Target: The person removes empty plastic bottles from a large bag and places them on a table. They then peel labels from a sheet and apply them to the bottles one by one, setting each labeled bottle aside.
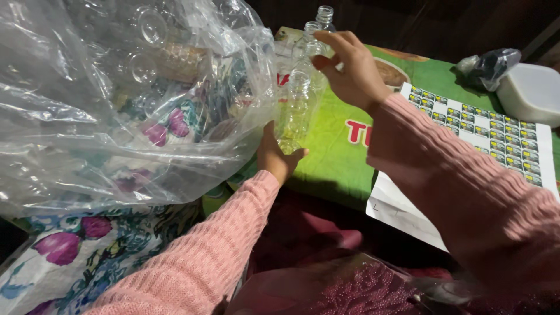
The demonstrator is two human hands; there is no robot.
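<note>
Big crumpled clear plastic bag (116, 99) filling upper left, holding empty bottles, clear plastic bottle (296, 108) upright at centre on green table (332, 157), left hand (275, 156) cupping its base, right hand (350, 70) loosely closed around another bottle's neck (313, 44) at upper centre

Big plastic bag (105, 99) crowding the left, standing bottles (312, 35) blocking the far edge — open green tablecloth (332, 157) between, label sheet (484, 140) flat on the right

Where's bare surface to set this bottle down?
Free: green mat between the left hand and the sticker sheet. Crowded: the plastic bag at left, standing bottles behind the right hand, white container far right.
</note>
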